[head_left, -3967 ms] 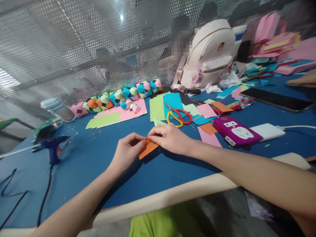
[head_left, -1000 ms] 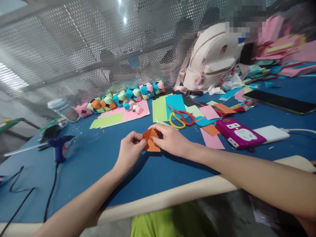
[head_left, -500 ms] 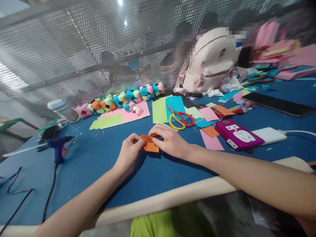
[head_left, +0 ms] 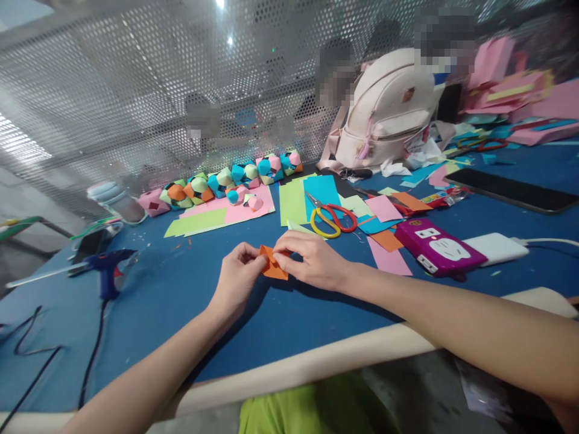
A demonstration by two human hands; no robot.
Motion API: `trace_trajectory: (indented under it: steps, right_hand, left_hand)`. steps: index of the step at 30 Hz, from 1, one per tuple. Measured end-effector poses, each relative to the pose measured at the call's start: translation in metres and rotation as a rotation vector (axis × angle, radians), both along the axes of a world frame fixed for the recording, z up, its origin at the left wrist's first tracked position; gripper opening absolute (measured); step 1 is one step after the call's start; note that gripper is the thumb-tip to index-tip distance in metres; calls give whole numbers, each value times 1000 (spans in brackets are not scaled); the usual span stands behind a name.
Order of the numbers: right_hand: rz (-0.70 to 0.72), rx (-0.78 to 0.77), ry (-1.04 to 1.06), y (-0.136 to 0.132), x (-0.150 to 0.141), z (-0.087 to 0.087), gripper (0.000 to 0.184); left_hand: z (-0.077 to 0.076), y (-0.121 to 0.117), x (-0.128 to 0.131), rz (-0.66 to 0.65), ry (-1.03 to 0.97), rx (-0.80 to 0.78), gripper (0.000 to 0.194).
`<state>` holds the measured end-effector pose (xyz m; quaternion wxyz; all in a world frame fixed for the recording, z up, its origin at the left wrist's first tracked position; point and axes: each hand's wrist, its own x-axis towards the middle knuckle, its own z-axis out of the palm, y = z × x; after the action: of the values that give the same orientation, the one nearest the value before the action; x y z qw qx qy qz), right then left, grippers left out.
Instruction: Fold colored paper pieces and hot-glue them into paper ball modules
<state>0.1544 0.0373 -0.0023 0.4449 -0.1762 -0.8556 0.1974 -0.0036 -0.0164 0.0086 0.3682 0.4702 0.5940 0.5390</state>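
Observation:
A small folded piece of orange paper [head_left: 275, 272] is held up between my two hands, over the blue table. My left hand [head_left: 239, 274] pinches its left side between thumb and fingers. On its upper right side, the thumb and fingertips of my right hand [head_left: 307, 259] are closed on it and hide that corner. Creases show across the paper's middle. Just behind my right hand lies a pale green piece of paper [head_left: 298, 227], partly covered. Scissors [head_left: 326, 220] with one yellow and one red handle rest beyond that hand, blades on blue paper [head_left: 321, 185].
Several folded paper balls [head_left: 221, 181] stand in a row by the mesh partition, with a bottle [head_left: 118, 202] to their left. A glue gun [head_left: 108, 268] stands at left. To the right are a purple power socket [head_left: 438, 247], a phone [head_left: 511, 190] and a backpack [head_left: 389, 114].
Four seconds ago the orange paper was a flatter strip. A second ago a peaked flap stood up on it; now it is folded down lower. Both hands keep their hold.

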Motion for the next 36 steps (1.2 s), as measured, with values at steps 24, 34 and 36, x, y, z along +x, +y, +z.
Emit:
trace_trajectory:
  steps: [24, 34, 36]
  right_hand:
    - [-132, -420, 22, -5, -4, 11, 8]
    - [-110, -587, 132, -7, -13, 5, 13]
    - [-93, -468, 150, -8, -12, 1, 13]
  left_hand:
    - [6, -5, 6, 19, 106, 9, 13]
    - [1, -6, 7, 60, 283, 106, 8]
    - [2, -7, 8, 43, 224, 79, 9]
